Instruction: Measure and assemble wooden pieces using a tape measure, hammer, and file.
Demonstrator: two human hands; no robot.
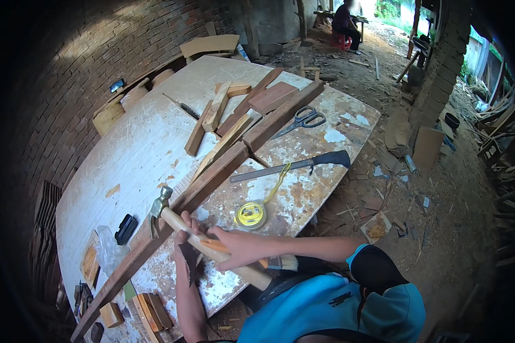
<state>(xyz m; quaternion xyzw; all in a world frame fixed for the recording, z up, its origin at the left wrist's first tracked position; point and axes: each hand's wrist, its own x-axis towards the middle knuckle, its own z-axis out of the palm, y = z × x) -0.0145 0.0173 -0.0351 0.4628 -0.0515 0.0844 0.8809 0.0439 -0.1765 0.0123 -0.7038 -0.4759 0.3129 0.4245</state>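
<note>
A claw hammer with a pale wooden handle [245, 272] and a metal head [159, 207] lies slantwise in front of me, its head over a long brown wooden beam [212, 174]. My right hand [237, 247] is closed round the middle of the handle. Closer to the head, the fingers of my left hand [187, 227] curl at the handle; the handle partly hides them. Something orange shows along the handle by my right fingers, too unclear to name. Under my right wrist a brush with pale bristles [289, 263] sticks out. A yellow tape measure [250, 215] rests beyond my right hand.
On the worn table [126, 163] are scissors [306, 119], a long dark-handled tool [292, 166], several wood pieces [216, 108], a black case [126, 228] and a clear plastic bag [107, 247]. A brick wall [86, 74] stands left. Far off, a person [347, 26] sits on a red stool.
</note>
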